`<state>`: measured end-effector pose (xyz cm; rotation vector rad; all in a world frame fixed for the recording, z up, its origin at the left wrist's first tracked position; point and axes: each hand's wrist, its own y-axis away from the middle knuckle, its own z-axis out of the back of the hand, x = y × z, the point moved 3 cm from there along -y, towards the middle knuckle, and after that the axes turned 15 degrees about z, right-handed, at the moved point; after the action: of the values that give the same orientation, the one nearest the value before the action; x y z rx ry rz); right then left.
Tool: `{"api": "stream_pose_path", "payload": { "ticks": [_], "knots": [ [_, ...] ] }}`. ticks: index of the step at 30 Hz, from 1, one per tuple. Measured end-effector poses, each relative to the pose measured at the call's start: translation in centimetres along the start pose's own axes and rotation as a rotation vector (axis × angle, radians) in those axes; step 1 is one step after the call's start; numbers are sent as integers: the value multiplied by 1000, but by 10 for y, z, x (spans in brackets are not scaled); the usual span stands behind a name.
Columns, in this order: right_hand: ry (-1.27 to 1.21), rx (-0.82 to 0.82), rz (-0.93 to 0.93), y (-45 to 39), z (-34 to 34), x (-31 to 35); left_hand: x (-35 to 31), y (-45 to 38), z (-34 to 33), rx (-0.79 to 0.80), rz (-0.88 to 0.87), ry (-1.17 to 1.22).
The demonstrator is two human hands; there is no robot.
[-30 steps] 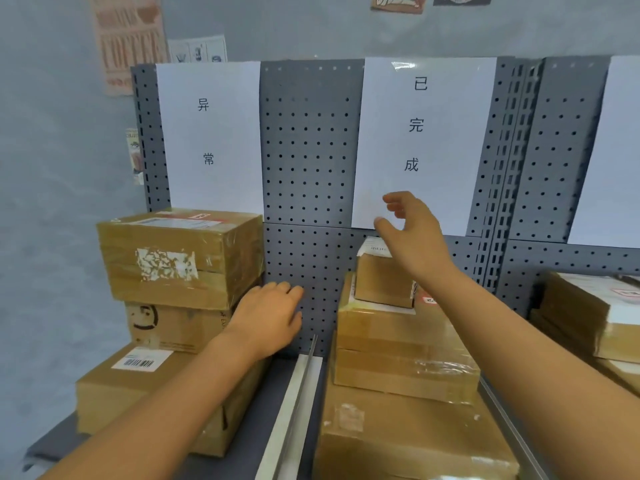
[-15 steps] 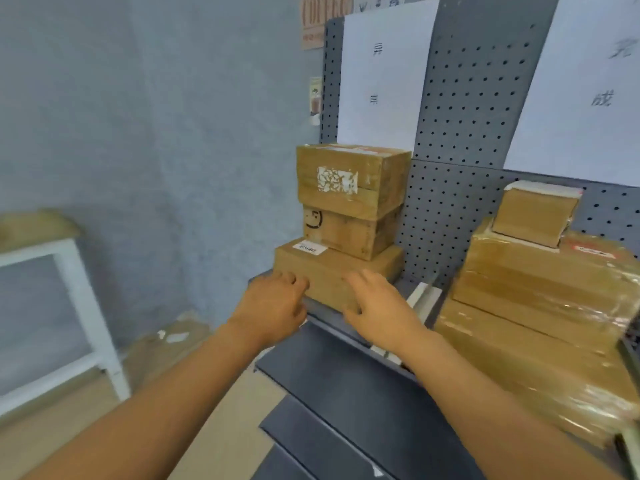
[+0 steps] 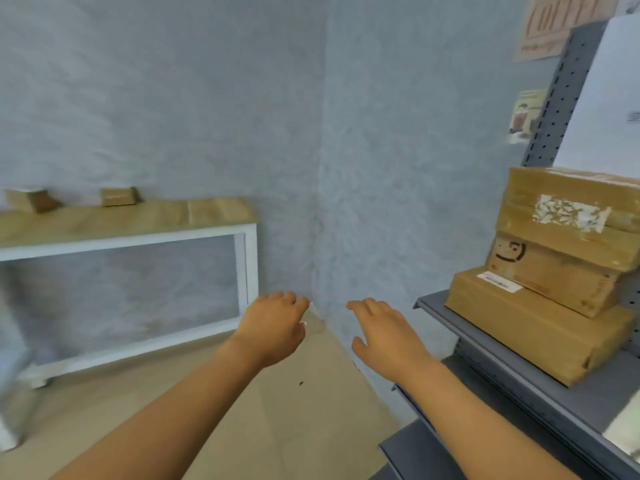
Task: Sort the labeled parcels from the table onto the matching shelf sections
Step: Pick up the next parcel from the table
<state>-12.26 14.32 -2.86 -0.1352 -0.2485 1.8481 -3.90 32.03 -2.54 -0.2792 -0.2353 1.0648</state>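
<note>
My left hand (image 3: 273, 327) and my right hand (image 3: 384, 336) hang in front of me over the floor, fingers relaxed and holding nothing. At the right edge a stack of three cardboard parcels (image 3: 561, 271) stands on the grey shelf (image 3: 485, 362), under a white paper sign (image 3: 602, 98) on the pegboard. Far to the left is a wooden-topped table (image 3: 131, 220) with a white frame, and two small parcels (image 3: 117, 196) lie on it near the wall. Both hands are well clear of the shelf stack and the table.
The grey wall corner (image 3: 322, 202) is straight ahead, between table and shelf. Beige floor (image 3: 277, 410) lies below my arms. A lower grey shelf (image 3: 415, 452) juts out at the bottom right. Posters (image 3: 561, 22) hang on the wall above the rack.
My view has swung left, away from the shelf towards the corner and the table. Both hands came off the shelf parcels and now hang free over the floor.
</note>
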Motion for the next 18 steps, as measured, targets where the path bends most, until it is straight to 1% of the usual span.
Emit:
{"api": "stream_pose_path", "payload": {
  "ticks": [7,11,18],
  "knots": [
    [-65,-13,142,-183,-53,86,187,-35,-24,17,171,-56],
    [-136,-34,191,-281,-75,132,292,-52,-36,43,265,-105],
    [-226,15,299,-422,-121,186,421,-81,-76,106,396,-114]
  ]
}}
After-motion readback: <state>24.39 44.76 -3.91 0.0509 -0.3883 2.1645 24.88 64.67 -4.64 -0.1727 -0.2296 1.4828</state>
